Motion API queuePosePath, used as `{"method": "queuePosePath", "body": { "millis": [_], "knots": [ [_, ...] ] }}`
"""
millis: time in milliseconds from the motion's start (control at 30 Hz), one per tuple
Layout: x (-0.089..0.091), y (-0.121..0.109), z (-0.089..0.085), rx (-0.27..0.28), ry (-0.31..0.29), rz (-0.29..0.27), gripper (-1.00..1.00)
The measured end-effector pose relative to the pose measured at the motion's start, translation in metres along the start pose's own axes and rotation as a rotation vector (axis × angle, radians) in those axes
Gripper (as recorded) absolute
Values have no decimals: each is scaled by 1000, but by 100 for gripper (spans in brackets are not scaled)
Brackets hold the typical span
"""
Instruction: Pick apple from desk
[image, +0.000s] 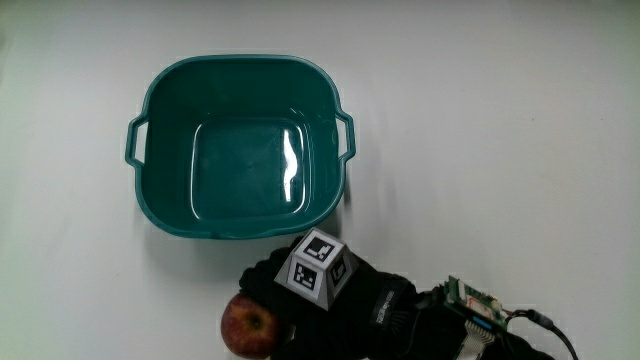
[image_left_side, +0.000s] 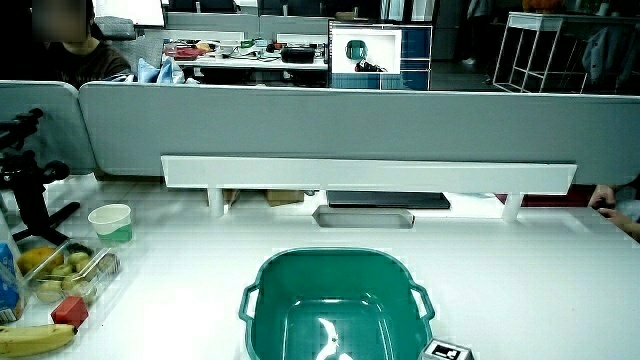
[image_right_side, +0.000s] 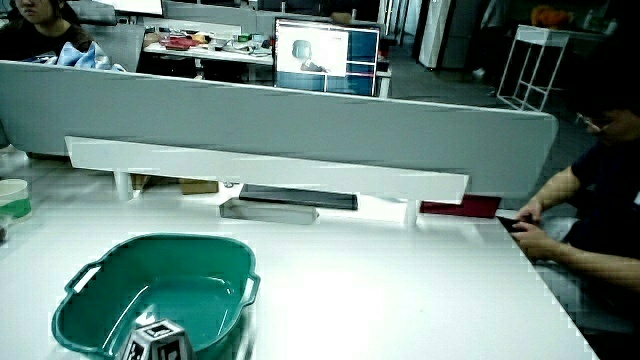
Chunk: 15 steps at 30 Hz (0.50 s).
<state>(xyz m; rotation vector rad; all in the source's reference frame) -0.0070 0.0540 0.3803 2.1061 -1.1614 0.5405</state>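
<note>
We start at the apple (image: 249, 326), a red one sitting on the white table (image: 500, 150), nearer to the person than the teal basin (image: 240, 150) and just clear of its rim. Next we come to the hand (image: 345, 310), black-gloved, with the small patterned cube (image: 320, 266) riding on its back; it lies low on the table right beside the apple, and the glove's leading edge looks to be touching the fruit or all but touching it. Whether the fingers are apart or already wrapped on the apple, we cannot tell, because the cube and the back of the glove cover them. So we judge this as the closing-in moment of the pick, with the apple seemingly resting on the table. To do it well, we want the fingers spread around the widest part of the apple rather than pinching its near cheek, since a round, smooth fruit will roll away from a one-sided push, and the basin wall close by leaves little room to chase it. A firm wrap, then a straight lift, looks safest. Last, the forearm (image: 490, 320) with its small circuit board trails off at the table's edge. In both side views only the cube (image_left_side: 447, 351) (image_right_side: 157, 340) peeks in beside the basin (image_left_side: 335, 300) (image_right_side: 150, 290); the apple is out of sight there.
</note>
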Motion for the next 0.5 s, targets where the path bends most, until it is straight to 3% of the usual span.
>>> {"method": "queuePosePath", "body": {
  "millis": [33, 67, 100, 133, 167, 200, 367, 400, 500],
  "knots": [
    [-2, -1, 6, 9, -23, 1, 100],
    [-1, -1, 8, 8, -4, 5, 100],
    [-4, -3, 16, 39, -39, 19, 100],
    [-3, -3, 19, 43, -29, -1, 100],
    [-2, -2, 21, 36, 2, 15, 100],
    [-5, -4, 29, 54, -24, 10, 100],
    [0, -5, 50, 101, -12, 10, 100],
    [1, -4, 54, 75, -25, 2, 100],
    [4, -2, 63, 87, -24, -8, 100]
  ]
}}
